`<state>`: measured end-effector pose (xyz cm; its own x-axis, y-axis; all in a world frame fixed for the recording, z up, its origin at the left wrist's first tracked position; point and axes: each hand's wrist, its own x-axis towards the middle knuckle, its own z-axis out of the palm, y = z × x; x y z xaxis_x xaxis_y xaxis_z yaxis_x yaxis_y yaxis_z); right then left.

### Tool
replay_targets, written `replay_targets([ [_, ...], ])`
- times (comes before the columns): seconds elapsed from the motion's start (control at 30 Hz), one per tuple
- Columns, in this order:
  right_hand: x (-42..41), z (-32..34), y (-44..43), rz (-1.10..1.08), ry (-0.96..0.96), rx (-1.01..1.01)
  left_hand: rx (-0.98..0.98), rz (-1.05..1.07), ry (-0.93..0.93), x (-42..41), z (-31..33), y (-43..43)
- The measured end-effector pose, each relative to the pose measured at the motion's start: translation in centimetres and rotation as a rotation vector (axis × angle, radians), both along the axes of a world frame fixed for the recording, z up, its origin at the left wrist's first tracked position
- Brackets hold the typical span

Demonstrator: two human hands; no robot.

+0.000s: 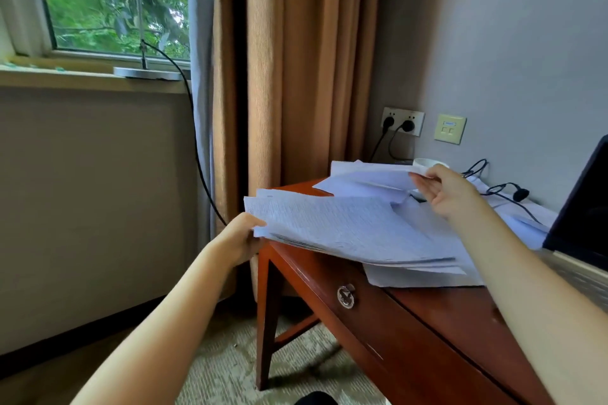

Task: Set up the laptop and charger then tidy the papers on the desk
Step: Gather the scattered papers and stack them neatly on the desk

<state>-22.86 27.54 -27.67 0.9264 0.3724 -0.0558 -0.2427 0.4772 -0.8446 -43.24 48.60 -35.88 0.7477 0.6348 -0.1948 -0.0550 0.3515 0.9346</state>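
The laptop (582, 207) is open on the tabletop (444, 302), so I think only tidying is left: my left fingers (257, 224) grip the papers (345, 227) at the tabletop's edge, my right fingers (424, 182) pinch more sheets (368, 177).

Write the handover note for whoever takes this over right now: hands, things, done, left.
Left hand: grips the near-left edge of the paper stack.
Right hand: pinches loose sheets, lifted at the far side.
Things: laptop open at the right end of the desk; black cable lies behind the papers.
Done: laptop is out; charger hookup can't be confirmed.
Left: gather all the papers into one neat pile.
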Motion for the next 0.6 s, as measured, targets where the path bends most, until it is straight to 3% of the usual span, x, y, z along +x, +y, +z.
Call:
replay_targets([
  [0.2, -4.1, -1.2, 1.9, 0.086, -0.022, -0.015, -0.033, -0.027, -0.107, 2.4, -0.4, -2.7],
  [0.43, -10.7, -4.8, 3.5, 0.411, -0.083, -0.548, -0.077, -0.055, -0.030, 2.8, -1.0, -3.8],
  [0.6, -13.2, -6.4, 4.6, 0.571, -0.089, -0.700, -0.147, -0.194, -0.130, 2.7, -0.8, -3.7],
])
